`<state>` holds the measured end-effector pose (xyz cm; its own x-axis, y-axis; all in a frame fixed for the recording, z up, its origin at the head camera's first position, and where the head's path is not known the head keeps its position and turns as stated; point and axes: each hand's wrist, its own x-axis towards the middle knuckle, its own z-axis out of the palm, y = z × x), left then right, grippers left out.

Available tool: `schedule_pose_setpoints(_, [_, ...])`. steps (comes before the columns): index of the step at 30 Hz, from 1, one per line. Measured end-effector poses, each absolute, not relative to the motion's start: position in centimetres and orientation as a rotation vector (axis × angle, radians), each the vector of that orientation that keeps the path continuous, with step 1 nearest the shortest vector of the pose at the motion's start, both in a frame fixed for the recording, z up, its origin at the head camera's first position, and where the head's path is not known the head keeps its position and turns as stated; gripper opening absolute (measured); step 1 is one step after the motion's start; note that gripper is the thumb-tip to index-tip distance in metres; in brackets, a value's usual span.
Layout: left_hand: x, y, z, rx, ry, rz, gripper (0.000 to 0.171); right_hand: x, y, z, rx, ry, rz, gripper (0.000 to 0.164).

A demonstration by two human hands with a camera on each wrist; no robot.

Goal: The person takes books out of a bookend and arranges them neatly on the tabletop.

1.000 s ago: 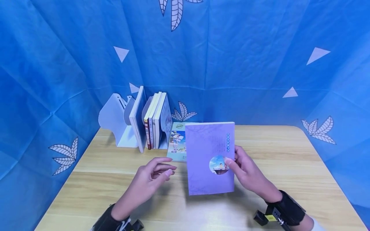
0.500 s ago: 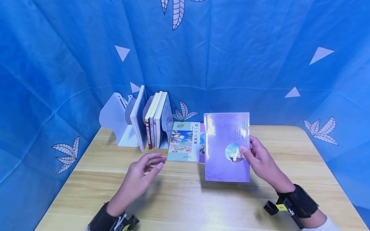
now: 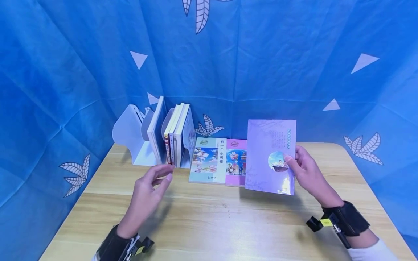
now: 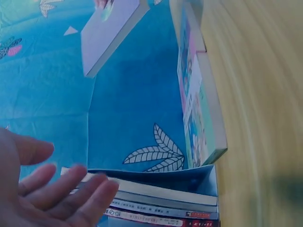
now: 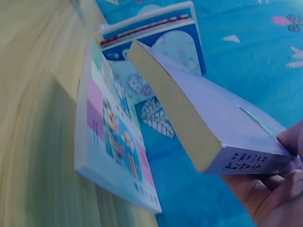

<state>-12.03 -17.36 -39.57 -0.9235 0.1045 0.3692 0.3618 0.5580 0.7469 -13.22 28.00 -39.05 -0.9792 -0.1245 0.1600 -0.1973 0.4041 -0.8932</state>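
My right hand (image 3: 307, 168) grips a purple book (image 3: 261, 156) by its right edge, thumb on the round picture of the cover. In the right wrist view the book (image 5: 203, 113) is raised above the table, its cream page edges showing. Part of a pink book (image 3: 236, 161) lying flat is hidden behind it. Left of that lies a green book (image 3: 208, 161), also flat. My left hand (image 3: 147, 195) holds nothing, fingers loosely bent, near the row of upright books (image 3: 176, 134). In the left wrist view these books stand just past the fingers of my left hand (image 4: 61, 194).
A white bookend rack (image 3: 128, 132) stands at the back left, with a tilted book (image 3: 156, 130) and several upright ones in it. A blue patterned cloth (image 3: 277, 65) hangs round the wooden table (image 3: 209, 224).
My right hand has carried the purple book right and toward the back, uncovering the green book and part of the pink one. My left hand has shifted left and slightly toward the back.
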Motion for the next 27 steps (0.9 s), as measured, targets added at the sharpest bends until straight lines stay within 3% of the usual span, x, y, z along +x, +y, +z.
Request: schedule_pose_setpoints(27, [-16.0,-19.7,-39.8,-0.044,-2.395,-1.146,0.056,-17.2,32.3,-41.9,0.020,-2.752,1.516,0.056])
